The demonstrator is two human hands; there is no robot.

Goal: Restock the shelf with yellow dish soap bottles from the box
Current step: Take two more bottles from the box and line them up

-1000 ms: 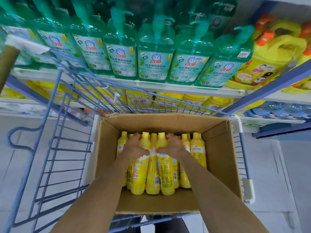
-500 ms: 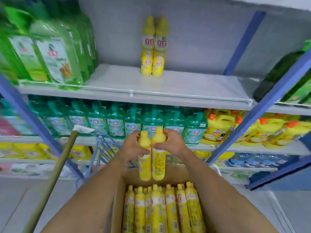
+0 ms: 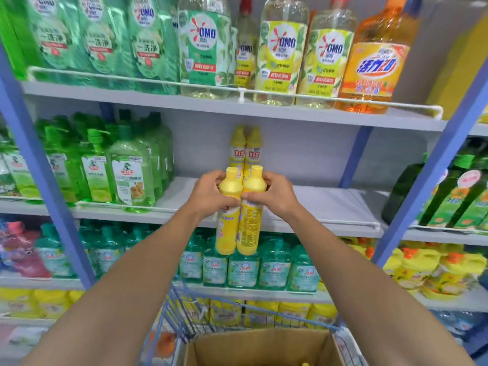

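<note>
Left hand [image 3: 210,196] is curled round the left yellow bottle [image 3: 227,233]. Right hand [image 3: 276,198] grips the right yellow bottle [image 3: 248,228], btls touching.

the grey middle shelf [image 3: 330,207] has a white wire rail [image 3: 343,222] along its front edge. two yellow bottles [image 3: 244,150] stand upright at its back, mid-length, touching side by side. green bottles [image 3: 129,173] crowd its left end up to the rail. the shelf above [image 3: 290,112] carries omo bottles [image 3: 282,48].
</note>
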